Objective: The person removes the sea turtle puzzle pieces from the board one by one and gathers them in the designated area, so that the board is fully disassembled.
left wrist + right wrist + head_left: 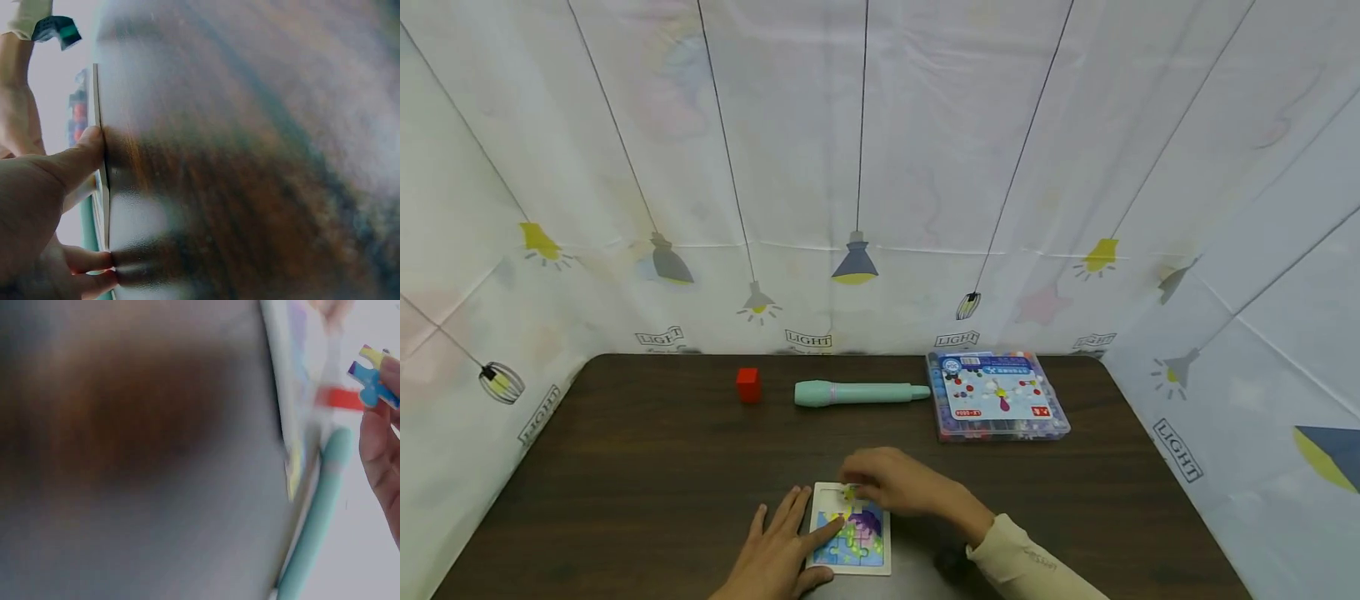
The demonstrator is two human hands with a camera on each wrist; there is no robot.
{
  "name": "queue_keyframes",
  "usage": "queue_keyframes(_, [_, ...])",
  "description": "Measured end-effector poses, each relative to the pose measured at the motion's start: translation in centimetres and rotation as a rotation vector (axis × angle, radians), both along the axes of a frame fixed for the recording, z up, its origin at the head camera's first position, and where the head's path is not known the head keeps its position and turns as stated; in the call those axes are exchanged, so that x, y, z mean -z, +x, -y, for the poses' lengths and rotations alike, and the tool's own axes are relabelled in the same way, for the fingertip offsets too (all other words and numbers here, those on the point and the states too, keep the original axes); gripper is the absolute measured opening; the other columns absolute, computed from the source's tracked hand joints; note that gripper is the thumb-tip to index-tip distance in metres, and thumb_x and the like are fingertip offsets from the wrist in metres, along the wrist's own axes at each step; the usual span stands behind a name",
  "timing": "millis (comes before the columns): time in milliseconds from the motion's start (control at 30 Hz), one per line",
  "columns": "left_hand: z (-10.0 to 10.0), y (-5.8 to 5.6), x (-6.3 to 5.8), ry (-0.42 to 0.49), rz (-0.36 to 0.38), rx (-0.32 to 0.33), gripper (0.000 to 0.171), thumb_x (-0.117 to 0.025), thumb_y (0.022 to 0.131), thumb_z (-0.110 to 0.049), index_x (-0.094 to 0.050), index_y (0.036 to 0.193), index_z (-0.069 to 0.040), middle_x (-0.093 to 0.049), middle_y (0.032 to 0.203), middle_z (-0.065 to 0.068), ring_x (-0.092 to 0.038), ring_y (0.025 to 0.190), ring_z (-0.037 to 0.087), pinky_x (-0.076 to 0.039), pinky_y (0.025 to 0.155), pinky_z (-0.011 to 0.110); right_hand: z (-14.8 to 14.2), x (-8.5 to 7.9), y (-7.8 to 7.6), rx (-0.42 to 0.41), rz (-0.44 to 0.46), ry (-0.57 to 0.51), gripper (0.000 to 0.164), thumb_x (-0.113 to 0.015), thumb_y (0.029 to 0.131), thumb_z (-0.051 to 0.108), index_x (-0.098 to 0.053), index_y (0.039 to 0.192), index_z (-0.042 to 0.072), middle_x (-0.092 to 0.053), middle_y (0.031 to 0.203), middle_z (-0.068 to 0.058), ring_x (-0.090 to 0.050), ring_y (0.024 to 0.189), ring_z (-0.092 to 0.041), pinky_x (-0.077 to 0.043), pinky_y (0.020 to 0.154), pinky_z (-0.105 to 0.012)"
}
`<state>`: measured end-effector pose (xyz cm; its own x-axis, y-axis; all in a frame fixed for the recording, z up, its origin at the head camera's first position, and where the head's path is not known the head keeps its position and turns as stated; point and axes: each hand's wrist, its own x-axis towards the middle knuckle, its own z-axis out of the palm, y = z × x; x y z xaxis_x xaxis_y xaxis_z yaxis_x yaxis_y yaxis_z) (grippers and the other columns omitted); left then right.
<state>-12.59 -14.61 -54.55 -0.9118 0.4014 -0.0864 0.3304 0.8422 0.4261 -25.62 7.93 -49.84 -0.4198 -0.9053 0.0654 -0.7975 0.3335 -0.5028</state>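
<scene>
A small jigsaw puzzle in a pale tray (887,554) lies at the table's near side, blue, purple and yellow pieces filling its lower part and bare tray showing at the top. My left hand (771,546) lies along the tray's left side, index finger stretched over the pieces and thumb by the lower left corner; the left wrist view has that thumb (90,147) at the tray's edge. Over the upper part of the tray, my right hand (898,482) pinches a puzzle piece (369,381), blue and yellow, between thumb and fingertips.
Farther back on the dark table (647,467) are a red block (748,386), a mint-green stick-like thing (865,393) with a thick end, and a clear plastic box (1000,398) of colourful parts. A white curtain (790,167) with printed lamps stands behind the table.
</scene>
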Motion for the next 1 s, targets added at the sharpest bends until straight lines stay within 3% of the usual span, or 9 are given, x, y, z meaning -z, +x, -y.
queue_keyframes(167, [0.0, 0.1, 0.1, 0.003, -0.003, -0.007, 0.062, -0.069, 0.090, -0.055, -0.057, 0.148, -0.034, -0.029, 0.161, 0.028, -0.028, 0.147, 0.051, -0.023, 0.102, 0.084, -2.7, -0.6, -2.0, 0.171, 0.071, -0.028, 0.011, -0.072, 0.094, 0.002, -0.066, 0.098, 0.010, -0.060, 0.083, 0.007, -0.052, 0.071, -0.004, -0.048, 0.064, -0.023])
queue_keyframes(433, [0.0, 0.2, 0.0, -0.003, -0.006, -0.012, 0.062, -0.068, 0.090, -0.056, -0.057, 0.148, -0.035, -0.029, 0.162, 0.027, -0.028, 0.147, 0.049, -0.023, 0.102, 0.083, -4.8, 0.1, -3.6, 0.230, 0.144, 0.083, 0.018, -0.076, 0.088, -0.001, -0.063, 0.084, 0.010, -0.055, 0.073, 0.007, -0.046, 0.063, -0.004, -0.041, 0.058, -0.024])
queue_keyframes(700, [-0.3, 0.3, 0.0, -0.004, -0.003, -0.021, 0.062, -0.067, 0.090, -0.056, -0.057, 0.148, -0.035, -0.029, 0.162, 0.027, -0.028, 0.147, 0.049, -0.023, 0.103, 0.082, -4.3, 0.8, -3.7, 0.303, -0.004, 0.161, 0.009, -0.075, 0.089, 0.001, -0.071, 0.088, 0.009, -0.061, 0.075, 0.005, -0.051, 0.064, -0.007, -0.048, 0.059, -0.027])
queue_keyframes(867, [-0.3, 0.2, -0.1, -0.012, -0.011, -0.014, 0.062, -0.068, 0.091, -0.056, -0.057, 0.148, -0.035, -0.030, 0.161, 0.027, -0.029, 0.147, 0.049, -0.024, 0.103, 0.082, -4.1, 0.9, -3.5, 0.320, -0.068, 0.189, 0.008, -0.075, 0.089, 0.001, -0.071, 0.087, 0.008, -0.060, 0.075, 0.004, -0.051, 0.064, -0.009, -0.048, 0.059, -0.028])
queue_keyframes(1000, [-0.3, 0.1, 0.0, -0.027, -0.026, -0.009, 0.061, -0.068, 0.090, -0.057, -0.058, 0.147, -0.036, -0.032, 0.160, 0.028, -0.030, 0.147, 0.049, -0.026, 0.101, 0.083, -3.8, 0.8, -2.8, 0.312, -0.171, 0.183, 0.006, -0.076, 0.089, 0.004, -0.072, 0.090, 0.007, -0.062, 0.083, -0.001, -0.055, 0.073, -0.014, -0.049, 0.061, -0.030])
